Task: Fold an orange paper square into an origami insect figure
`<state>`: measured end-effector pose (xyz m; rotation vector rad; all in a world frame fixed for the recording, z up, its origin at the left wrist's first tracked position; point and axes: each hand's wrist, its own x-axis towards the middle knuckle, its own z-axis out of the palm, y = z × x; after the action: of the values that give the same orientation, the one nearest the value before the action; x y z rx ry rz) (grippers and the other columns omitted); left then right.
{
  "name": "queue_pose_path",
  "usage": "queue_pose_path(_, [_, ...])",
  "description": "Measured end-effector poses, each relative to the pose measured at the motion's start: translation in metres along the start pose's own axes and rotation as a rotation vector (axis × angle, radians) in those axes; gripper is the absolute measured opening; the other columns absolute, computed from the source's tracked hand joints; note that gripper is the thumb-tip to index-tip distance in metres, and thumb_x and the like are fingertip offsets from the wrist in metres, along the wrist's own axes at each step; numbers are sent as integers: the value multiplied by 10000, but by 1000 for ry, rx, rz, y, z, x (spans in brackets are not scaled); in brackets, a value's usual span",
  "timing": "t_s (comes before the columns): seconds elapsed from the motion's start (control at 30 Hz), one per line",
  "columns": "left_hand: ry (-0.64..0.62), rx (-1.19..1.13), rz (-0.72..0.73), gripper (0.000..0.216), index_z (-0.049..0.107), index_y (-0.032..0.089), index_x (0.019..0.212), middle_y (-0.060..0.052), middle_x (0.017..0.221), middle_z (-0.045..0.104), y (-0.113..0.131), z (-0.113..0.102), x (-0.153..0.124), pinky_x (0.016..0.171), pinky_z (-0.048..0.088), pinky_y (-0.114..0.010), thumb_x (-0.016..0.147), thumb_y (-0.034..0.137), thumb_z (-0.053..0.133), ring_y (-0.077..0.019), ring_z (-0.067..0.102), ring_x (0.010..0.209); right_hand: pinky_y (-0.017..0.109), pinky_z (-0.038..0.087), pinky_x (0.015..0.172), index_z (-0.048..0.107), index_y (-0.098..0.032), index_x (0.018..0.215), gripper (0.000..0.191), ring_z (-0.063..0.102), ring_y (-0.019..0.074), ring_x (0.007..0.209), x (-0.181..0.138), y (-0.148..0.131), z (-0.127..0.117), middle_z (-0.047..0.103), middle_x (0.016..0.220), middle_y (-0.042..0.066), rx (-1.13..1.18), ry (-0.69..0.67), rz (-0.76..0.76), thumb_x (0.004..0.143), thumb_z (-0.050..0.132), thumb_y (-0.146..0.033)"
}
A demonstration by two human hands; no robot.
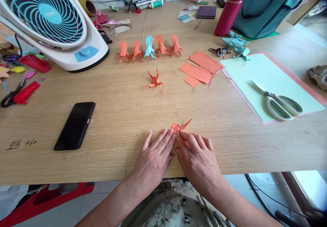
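Note:
A small, partly folded orange paper piece (180,127) lies on the wooden table (122,118) near its front edge. My left hand (154,157) rests flat with fingers stretched out, fingertips pressing the paper's left side. My right hand (198,157) lies beside it, fingers together, pressing down on the paper's right part; most of the paper is hidden under the fingers. A finished orange folded figure (154,79) stands alone further back. Behind it stands a row of several folded figures (149,47), orange with one light blue.
Orange paper strips (200,68) lie to the right, beside a light green sheet (265,80) with scissors (279,102) on it. A black phone (75,125) lies left. A white fan (51,22), red thermos (230,11), green bag (268,5), and red tools (25,91) border the table.

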<state>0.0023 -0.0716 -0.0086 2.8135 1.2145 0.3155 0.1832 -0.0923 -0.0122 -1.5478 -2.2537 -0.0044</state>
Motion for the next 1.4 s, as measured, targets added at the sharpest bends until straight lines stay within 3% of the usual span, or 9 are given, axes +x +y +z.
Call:
queue_pose_path(0.23, [-48,-79,12,468,399,138,1517,-115,1547,479,-6,-6,2,1227,250,-572,1053,204,395,-238,455,1443,402,401,930,608,-128,1244,288,585,233,1024,1,5,-3,669,1198,119,68,14,-12,962,548,-145])
queue_pose_path(0.43, [7,-93,1,441,460,138,1478,-141,1527,504,-1,-3,-2,1206,275,-589,1046,220,429,-261,467,1432,407,419,911,548,-173,1333,347,603,236,1071,-6,3,-6,656,1288,117,91,-6,-5,987,536,-191])
queue_pose_path(0.63, [4,-37,34,479,461,185,1500,-123,1562,459,9,-4,-11,1193,269,-629,1038,313,466,-329,425,1453,414,397,958,463,-171,1411,446,585,253,1163,-32,4,-19,623,1395,113,157,-57,-12,997,570,-297])
queue_pose_path(0.77, [-40,-28,85,568,376,187,1548,-99,1582,435,8,-5,-16,1197,180,-688,1035,411,466,-367,336,1493,404,392,986,449,-175,1422,535,559,247,1226,-48,11,-24,598,1431,113,221,-84,-81,963,641,-372])
queue_pose_path(0.9, [-99,-39,151,716,271,185,1589,-106,1626,356,7,-7,-24,1188,163,-710,1003,549,463,-389,272,1513,405,396,952,495,-198,1389,445,574,242,1204,-59,13,-25,604,1430,103,171,-110,-140,976,625,-302])
queue_pose_path(1.07, [-122,24,177,762,270,199,1592,-93,1657,288,15,-5,-36,1191,155,-709,965,513,569,-412,195,1533,381,397,911,562,-208,1286,287,631,190,1127,-68,12,-15,682,1329,80,132,34,-208,1001,562,-169])
queue_pose_path(1.17, [-111,52,185,761,272,172,1590,-124,1650,296,18,-3,-37,1220,141,-667,965,463,594,-364,207,1543,381,402,915,603,-227,1199,229,636,191,1158,-71,15,-6,688,1322,74,142,117,-241,983,582,-152])
queue_pose_path(1.27, [-103,45,227,732,261,126,1585,-158,1631,328,19,-2,-33,1249,159,-589,988,414,574,-294,240,1545,384,416,928,622,-232,1175,233,648,194,1146,-71,16,-3,696,1308,74,146,157,-252,961,607,-143])
queue_pose_path(1.4, [-90,21,236,758,283,87,1566,-186,1618,340,16,-1,-23,1249,167,-577,979,473,568,-298,285,1530,387,426,948,628,-207,1199,263,672,188,1049,-66,16,-8,723,1258,81,116,188,-282,945,628,-141])
